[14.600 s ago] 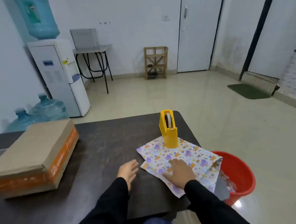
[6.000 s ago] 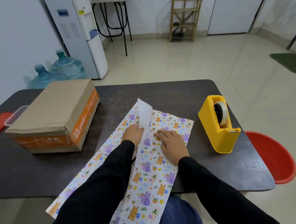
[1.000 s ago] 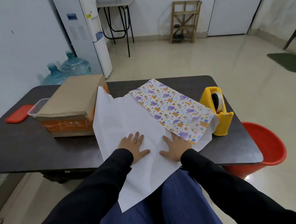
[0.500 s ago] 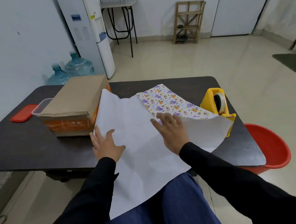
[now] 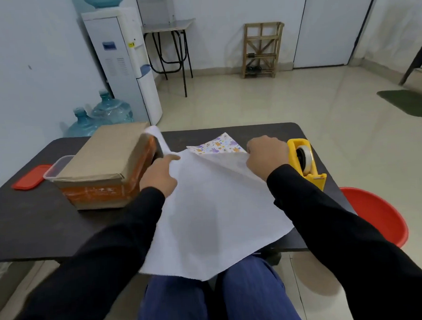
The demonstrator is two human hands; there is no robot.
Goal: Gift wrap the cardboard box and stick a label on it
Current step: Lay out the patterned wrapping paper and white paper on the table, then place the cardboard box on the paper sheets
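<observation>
White-backed wrapping paper [image 5: 215, 208] lies across the desk [image 5: 37, 222] beside the cardboard box [image 5: 107, 162] as my left hand [image 5: 158, 176] pinches its edge and my right hand [image 5: 266, 154] apparently grips the folded flap; uneven pulling, I judge, could tear it.

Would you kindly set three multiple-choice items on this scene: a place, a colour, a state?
1. The cardboard box is: A) on the table B) on the floor C) in a bucket
2. The tape dispenser is: A) green B) yellow C) white
3. The wrapping paper is: A) rolled up B) taped round the box C) spread, white side up
1 A, it stands on the dark table; 2 B, its body is yellow; 3 C, only a far corner shows print.
</observation>
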